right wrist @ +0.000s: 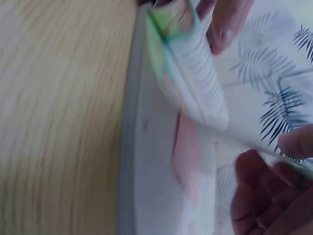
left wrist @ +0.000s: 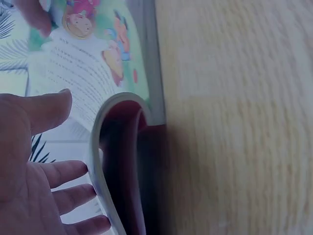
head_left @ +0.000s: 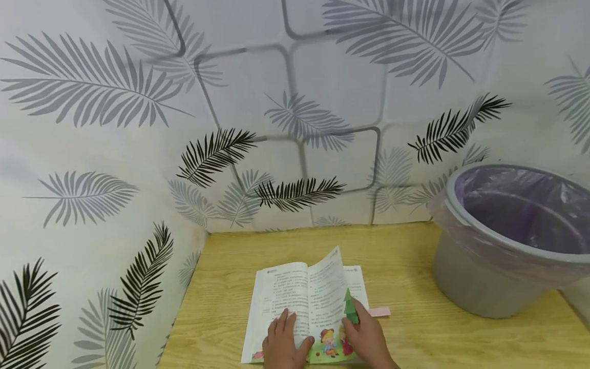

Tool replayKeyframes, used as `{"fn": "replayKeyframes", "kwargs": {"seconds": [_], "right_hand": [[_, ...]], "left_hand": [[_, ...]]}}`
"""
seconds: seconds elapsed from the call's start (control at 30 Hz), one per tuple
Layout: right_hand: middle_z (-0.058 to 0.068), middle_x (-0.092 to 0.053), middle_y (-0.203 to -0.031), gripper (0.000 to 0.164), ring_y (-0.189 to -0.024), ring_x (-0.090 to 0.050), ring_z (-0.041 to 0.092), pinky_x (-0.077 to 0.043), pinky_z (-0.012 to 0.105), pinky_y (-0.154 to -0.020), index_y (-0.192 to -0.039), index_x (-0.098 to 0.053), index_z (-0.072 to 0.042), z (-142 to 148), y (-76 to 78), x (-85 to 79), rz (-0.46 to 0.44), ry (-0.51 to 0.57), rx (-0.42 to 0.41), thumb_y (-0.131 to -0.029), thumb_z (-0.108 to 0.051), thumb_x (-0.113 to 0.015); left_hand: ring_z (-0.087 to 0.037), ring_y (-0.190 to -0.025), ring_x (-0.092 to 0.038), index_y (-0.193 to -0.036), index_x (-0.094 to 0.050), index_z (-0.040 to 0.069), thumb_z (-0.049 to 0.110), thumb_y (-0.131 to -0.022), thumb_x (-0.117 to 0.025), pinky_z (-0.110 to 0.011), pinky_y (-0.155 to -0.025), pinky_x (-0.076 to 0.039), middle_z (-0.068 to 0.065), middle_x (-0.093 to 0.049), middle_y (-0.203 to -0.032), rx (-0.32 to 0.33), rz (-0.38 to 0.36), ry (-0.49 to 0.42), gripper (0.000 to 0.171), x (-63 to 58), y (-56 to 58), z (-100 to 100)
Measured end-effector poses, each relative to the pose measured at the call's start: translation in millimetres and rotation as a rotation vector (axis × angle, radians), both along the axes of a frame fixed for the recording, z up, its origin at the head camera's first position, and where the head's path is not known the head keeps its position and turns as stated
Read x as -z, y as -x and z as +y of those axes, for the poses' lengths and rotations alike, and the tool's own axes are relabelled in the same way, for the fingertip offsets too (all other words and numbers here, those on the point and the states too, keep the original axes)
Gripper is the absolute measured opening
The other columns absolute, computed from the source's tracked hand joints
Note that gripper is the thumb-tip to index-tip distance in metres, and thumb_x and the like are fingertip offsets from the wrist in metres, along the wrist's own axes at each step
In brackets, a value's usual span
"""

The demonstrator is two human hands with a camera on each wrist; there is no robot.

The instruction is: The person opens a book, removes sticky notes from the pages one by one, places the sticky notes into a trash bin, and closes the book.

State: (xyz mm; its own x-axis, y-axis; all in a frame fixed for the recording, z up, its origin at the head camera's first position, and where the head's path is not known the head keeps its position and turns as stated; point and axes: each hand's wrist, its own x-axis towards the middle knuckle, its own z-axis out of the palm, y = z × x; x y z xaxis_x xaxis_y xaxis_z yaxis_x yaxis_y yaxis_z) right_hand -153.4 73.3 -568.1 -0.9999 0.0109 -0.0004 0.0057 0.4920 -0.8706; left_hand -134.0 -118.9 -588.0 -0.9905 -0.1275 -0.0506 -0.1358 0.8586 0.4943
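An open book [head_left: 288, 287] with printed text and colourful cartoon pictures lies on the wooden table. My left hand [head_left: 282, 342] rests on its left page, fingers straight and spread, thumb toward the middle fold; the left wrist view shows the fingertips against the bowed pages [left wrist: 95, 152]. With thumb and curled fingers, my right hand [head_left: 369, 335] pinches the outer edge of a right-hand page [head_left: 324, 287], which is lifted and bent up. Under that page a pink paper slip [head_left: 380, 311] sticks out past the book's right edge; it also shows as a pink strip [right wrist: 188, 152] in the right wrist view.
A grey bin [head_left: 484, 277] lined with a thin clear bag stands at the right of the table [head_left: 405, 256]. Behind and to the left rises a white covering [head_left: 115, 154] printed with grey and black leaves.
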Motion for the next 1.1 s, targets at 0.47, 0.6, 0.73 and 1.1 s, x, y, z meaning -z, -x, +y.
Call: {"fn": "replayKeyframes", "kwargs": {"seconds": [0.47, 0.6, 0.73, 1.1], "right_hand": [[0.013, -0.064, -0.114, 0.037, -0.08, -0.057, 0.01, -0.051, 0.026, -0.064, -0.125, -0.058, -0.004, -15.1, -15.2, -10.0, 0.154, -0.11, -0.133, -0.089, -0.006, -0.062], [0.015, -0.061, -0.119, 0.036, -0.071, -0.055, 0.004, -0.05, 0.023, -0.06, -0.129, -0.054, -0.003, -20.7, -19.4, -10.3, 0.136, -0.053, -0.238, -0.094, -0.012, -0.058], [0.012, -0.061, -0.118, 0.033, -0.075, -0.059, 0.008, -0.052, 0.028, -0.064, -0.126, -0.056, -0.003, -27.5, -22.1, -10.5, 0.185, -0.131, -0.284, -0.093, -0.01, -0.058], [0.006, -0.065, -0.112, 0.028, -0.097, -0.062, 0.023, -0.053, 0.04, -0.081, -0.116, -0.064, -0.006, -42.0, -28.4, 3.2, 0.366, -0.263, -0.34, -0.089, -0.001, -0.058]], "left_hand": [[-0.046, -0.13, -0.037, -0.134, -0.049, 0.007, 0.047, -0.083, -0.065, -0.069, -0.093, -0.037, -0.017, -0.042, -0.147, 0.054, -0.06, -0.042, 0.068, -2.7, -1.3, -3.1], [-0.045, -0.127, -0.04, -0.127, -0.056, 0.006, 0.047, -0.086, -0.061, -0.069, -0.091, -0.038, -0.017, -0.047, -0.143, 0.035, 0.011, -0.073, 0.058, -4.5, -2.7, -4.3], [-0.043, -0.124, -0.043, -0.109, -0.066, 0.007, 0.04, -0.089, -0.061, -0.068, -0.091, -0.038, -0.017, -0.056, -0.132, -0.028, 0.114, -0.148, 0.039, -9.7, -3.8, -2.6], [-0.016, -0.079, -0.064, -0.099, -0.069, 0.012, 0.051, -0.093, -0.054, -0.037, -0.068, -0.053, -0.001, -0.071, -0.088, -0.134, -0.001, -0.489, 0.042, -35.5, -7.2, 6.7]]}}
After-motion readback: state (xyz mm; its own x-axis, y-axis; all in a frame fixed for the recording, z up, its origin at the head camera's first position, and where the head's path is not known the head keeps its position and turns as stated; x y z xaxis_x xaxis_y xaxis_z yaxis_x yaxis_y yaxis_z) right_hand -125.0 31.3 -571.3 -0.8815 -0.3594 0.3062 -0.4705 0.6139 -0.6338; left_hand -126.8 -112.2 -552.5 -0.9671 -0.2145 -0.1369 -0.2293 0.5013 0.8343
